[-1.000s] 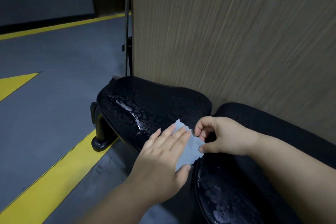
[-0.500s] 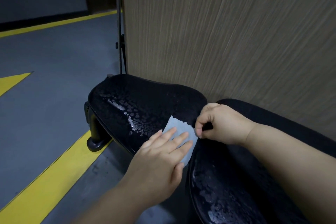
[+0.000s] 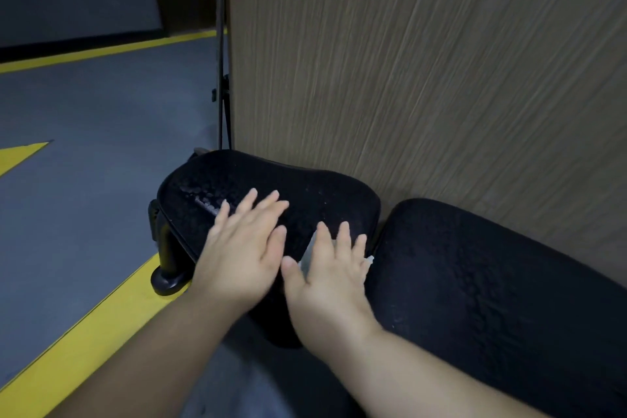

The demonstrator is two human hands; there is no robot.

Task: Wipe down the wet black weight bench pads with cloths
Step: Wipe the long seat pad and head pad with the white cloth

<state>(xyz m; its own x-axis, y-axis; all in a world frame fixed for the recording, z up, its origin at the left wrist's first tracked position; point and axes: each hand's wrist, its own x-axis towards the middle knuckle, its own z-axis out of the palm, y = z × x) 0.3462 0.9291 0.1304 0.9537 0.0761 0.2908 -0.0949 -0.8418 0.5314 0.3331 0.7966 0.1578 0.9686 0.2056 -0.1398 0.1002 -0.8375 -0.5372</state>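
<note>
Two black bench pads lie end to end against a wall: a small seat pad (image 3: 305, 193) with water drops on its left part, and a longer back pad (image 3: 492, 282) to the right. My left hand (image 3: 244, 248) lies flat on the seat pad with fingers spread. My right hand (image 3: 332, 268) presses flat on a pale blue cloth (image 3: 307, 256) at the seat pad's near right end. Only slivers of the cloth show beside the fingers.
A wood-grain panel (image 3: 424, 61) stands directly behind the pads. The bench's black leg and foot (image 3: 166, 268) rest on a grey floor with yellow stripes (image 3: 84, 343). A thin black metal stand (image 3: 222, 105) rises at the panel's left edge.
My right hand let go of its pinch on the cloth edge and now lies flat on the cloth. My left hand slid off the cloth leftward onto the seat pad.
</note>
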